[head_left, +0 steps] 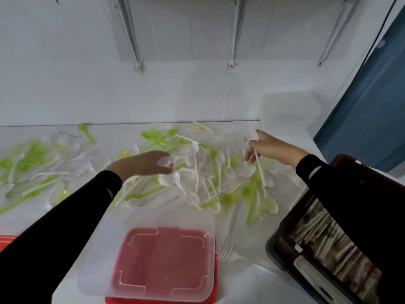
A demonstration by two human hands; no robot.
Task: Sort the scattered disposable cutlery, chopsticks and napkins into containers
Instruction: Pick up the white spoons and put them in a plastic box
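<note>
A person in black sleeves leans over a white table [252, 281]. The left hand [146, 164] has its fingers curled round a white spoon [166, 161], holding it just over the big pile of cutlery [210, 172]. The right hand [270, 148] is farther back and to the right. It pinches a few long white pieces [260, 170] that hang down toward the pile. The pile is a mix of white and green spoons and forks, all lying loose on the table in the middle. More green spoons [32, 154] lie spread out on the left side. Close to the person sits a clear box [98, 249] with nothing in it, resting on a red tray [131, 301]. A clear fork [228, 242] lies just beside the box. On the right is a dark box [282, 227]; what is inside is too blurry to tell.
</note>
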